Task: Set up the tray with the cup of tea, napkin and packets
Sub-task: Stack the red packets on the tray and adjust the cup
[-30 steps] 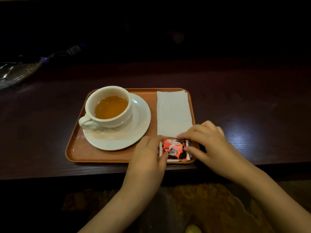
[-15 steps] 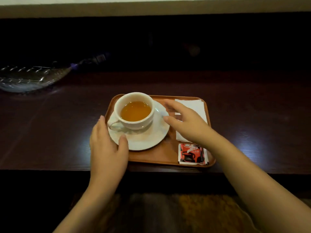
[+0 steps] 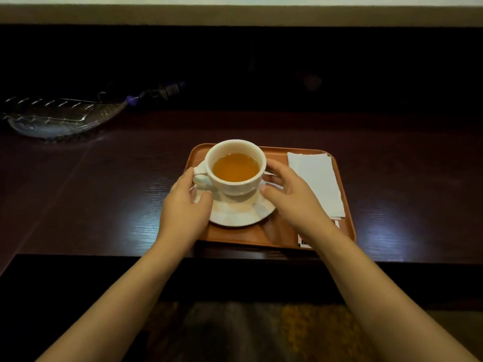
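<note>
Tray (image 3: 266, 235): the orange-brown tray lies on the dark worktop (image 3: 104, 205), its near edge close to the worktop's front edge, right in front of me.
Glass dish (image 3: 56, 118): far off to my left on the worktop, a clear ribbed dish, well apart from the tray.
Left hand (image 3: 184, 205): my left hand rests over the tray's left edge, fingers curled loosely around the left rim of the saucer (image 3: 240, 212); the thumb lies on the saucer's top and the index finger reaches up near the cup's handle. It touches the saucer, but I cannot tell whether it truly grips it.
Cup of tea (image 3: 235, 167): the white cup stands upright on the saucer in the left half of the tray, handle pointing left, filled with amber tea nearly to the brim.
Right hand (image 3: 292, 199): my right hand is spread around the saucer's right side, thumb at the rim, fingers beside the cup wall; whether it holds anything firmly I cannot tell.
Napkin (image 3: 316, 181): a folded white napkin lies flat along the right side of the tray, running from the far edge toward me.
Packet (image 3: 303, 240): at the tray's near right corner, just below the napkin; my right wrist covers most of it, so only a white edge shows.
</note>
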Motion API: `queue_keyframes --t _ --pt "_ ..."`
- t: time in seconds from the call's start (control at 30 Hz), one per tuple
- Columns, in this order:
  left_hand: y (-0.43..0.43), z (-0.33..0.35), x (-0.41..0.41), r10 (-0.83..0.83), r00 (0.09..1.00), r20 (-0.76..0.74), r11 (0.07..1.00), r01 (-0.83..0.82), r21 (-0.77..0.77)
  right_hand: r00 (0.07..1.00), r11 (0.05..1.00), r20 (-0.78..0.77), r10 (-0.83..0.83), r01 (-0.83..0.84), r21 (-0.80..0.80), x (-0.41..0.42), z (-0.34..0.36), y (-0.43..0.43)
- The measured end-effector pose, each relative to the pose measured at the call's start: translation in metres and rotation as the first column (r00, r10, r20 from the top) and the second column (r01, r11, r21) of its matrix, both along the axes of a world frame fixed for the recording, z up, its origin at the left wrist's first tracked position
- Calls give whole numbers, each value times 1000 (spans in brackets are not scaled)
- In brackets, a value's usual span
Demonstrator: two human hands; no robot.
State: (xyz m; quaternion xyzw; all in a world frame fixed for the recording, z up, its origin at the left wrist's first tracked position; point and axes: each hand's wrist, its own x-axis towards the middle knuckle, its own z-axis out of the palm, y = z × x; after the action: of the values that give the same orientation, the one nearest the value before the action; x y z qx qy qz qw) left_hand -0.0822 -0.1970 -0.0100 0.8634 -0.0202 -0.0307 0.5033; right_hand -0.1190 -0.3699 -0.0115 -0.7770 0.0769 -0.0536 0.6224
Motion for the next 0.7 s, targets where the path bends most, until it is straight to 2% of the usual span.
queue_keyframes --t 0.2,0.37,0.5,0.7 --pt "4 7 14 -57 997 -52 998 56 -9 998 998 -21 -56 55 -31 -8 -3 5" --pt "11 3 17 -38 993 -114 998 32 -51 961 940 -110 -255 220 -261 -14 -5 4" --pt "10 -2 17 -109 984 -143 994 110 0 953 944 -216 -213 145 -296 -13 -7 10" --pt "7 0 24 -126 982 -141 991 119 -54 948 917 -161 -274 206 -342 -9 -12 15"
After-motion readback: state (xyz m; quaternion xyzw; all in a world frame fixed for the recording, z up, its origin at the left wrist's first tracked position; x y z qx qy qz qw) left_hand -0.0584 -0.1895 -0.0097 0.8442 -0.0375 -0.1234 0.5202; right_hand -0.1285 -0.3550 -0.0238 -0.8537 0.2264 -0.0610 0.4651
